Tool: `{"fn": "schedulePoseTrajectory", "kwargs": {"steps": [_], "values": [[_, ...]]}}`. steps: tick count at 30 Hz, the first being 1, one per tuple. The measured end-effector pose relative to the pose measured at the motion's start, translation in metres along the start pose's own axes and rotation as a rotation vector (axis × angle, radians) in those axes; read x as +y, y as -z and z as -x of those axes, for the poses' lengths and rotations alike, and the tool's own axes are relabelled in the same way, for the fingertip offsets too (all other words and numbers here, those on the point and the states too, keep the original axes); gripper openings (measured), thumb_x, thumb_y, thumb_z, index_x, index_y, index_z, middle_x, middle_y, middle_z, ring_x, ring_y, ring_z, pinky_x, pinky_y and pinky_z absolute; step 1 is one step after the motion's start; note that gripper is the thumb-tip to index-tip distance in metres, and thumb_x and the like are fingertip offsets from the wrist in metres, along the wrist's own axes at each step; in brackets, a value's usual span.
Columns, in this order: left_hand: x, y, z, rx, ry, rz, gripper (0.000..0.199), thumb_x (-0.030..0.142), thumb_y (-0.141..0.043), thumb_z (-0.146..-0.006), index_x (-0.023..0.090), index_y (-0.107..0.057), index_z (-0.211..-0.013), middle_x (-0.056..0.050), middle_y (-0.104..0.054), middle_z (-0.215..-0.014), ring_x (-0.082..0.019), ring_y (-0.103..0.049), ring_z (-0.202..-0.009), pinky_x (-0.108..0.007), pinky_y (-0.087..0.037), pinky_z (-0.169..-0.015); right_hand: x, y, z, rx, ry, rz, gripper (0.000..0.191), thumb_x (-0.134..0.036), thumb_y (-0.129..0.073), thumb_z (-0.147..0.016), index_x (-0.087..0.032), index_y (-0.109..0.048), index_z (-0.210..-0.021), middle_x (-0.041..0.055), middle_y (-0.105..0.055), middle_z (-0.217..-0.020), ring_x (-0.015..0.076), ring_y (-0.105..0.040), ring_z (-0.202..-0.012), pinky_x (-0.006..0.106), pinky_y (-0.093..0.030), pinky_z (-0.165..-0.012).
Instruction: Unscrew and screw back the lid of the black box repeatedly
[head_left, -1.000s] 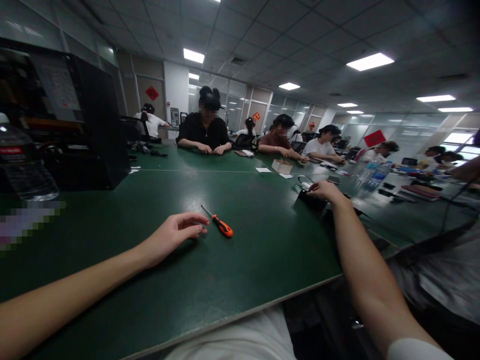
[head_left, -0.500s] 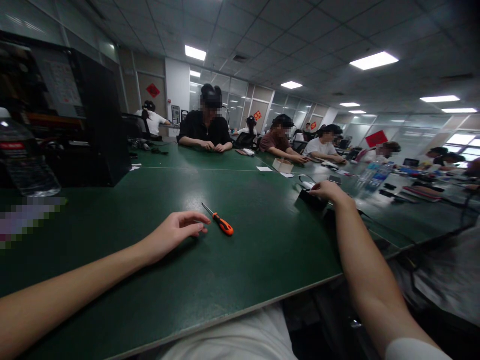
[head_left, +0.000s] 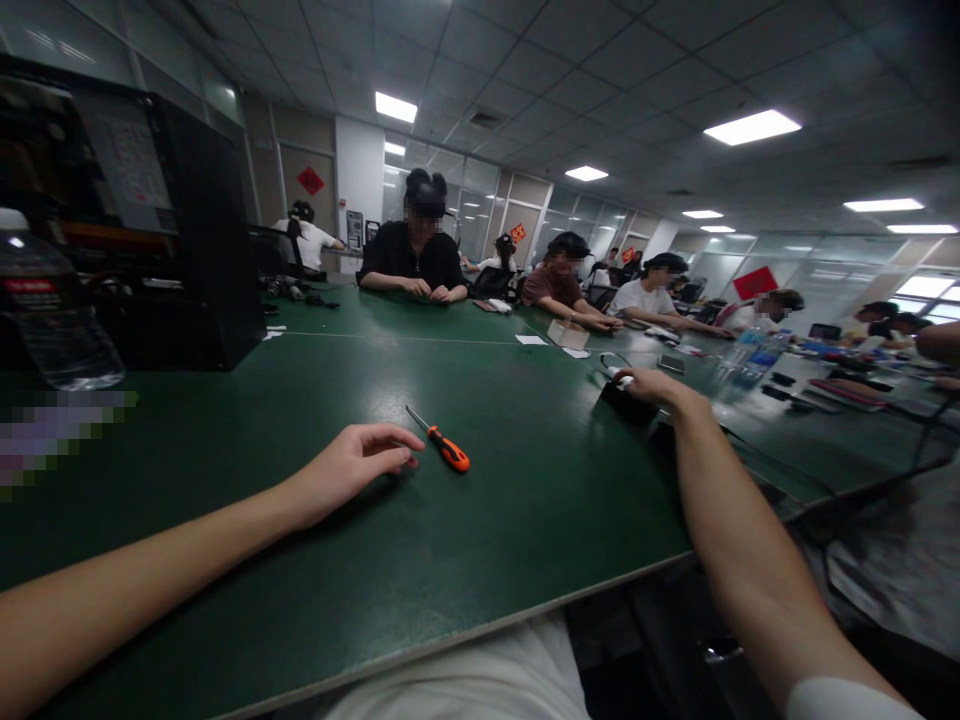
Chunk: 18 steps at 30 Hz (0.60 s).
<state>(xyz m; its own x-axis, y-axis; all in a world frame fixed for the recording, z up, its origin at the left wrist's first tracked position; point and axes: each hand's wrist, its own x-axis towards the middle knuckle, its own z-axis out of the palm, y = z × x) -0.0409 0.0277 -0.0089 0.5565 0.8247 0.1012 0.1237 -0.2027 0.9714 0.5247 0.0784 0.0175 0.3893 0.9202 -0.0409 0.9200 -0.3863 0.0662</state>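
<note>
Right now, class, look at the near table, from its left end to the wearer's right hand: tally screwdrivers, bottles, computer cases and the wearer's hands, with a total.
Screwdriver: 1
Bottle: 1
Computer case: 1
Hands, left hand and right hand: 2
Total: 5

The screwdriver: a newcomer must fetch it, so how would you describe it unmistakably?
Find the green table with the open black computer case at its left. Just right of the left hand lies the screwdriver, its thin metal shaft pointing away from the wearer. Its bright orange-and-black handle sets it apart from the clear bottle and white papers.
</note>
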Motion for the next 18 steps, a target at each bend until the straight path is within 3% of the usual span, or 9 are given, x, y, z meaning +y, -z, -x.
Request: {"fn": "schedulePoseTrajectory", "kwargs": {"steps": [10,18], "values": [[-0.003,0.003,-0.001,-0.053,0.014,-0.033,0.038,0.045,-0.072,-0.080,0.015,-0.074,-0.103,-0.010,-0.074,-0.107,-0.028,-0.067,-0.103,-0.038,-0.050,-0.091,-0.006,-0.004,-0.006,0.006,-0.091,0.045,0.038,-0.038,-0.061,-0.099,-0.017,-0.059,-0.130,0.0100,-0.063,-0.127,0.0219,-0.065,-0.108,0.043,-0.057,-0.091],[-0.004,0.003,-0.002,-0.072,0.009,-0.047,0.039,0.046,-0.071,-0.080,0.014,-0.072,-0.104,-0.010,-0.073,-0.105,-0.027,-0.066,-0.103,-0.038,-0.049,-0.091,-0.011,-0.001,-0.006,0.007,-0.076,0.027,0.038,-0.038,-0.062,-0.098,-0.016,-0.060,-0.129,0.0101,-0.062,-0.128,0.0225,-0.064,-0.110,0.044,-0.057,-0.093]]}}
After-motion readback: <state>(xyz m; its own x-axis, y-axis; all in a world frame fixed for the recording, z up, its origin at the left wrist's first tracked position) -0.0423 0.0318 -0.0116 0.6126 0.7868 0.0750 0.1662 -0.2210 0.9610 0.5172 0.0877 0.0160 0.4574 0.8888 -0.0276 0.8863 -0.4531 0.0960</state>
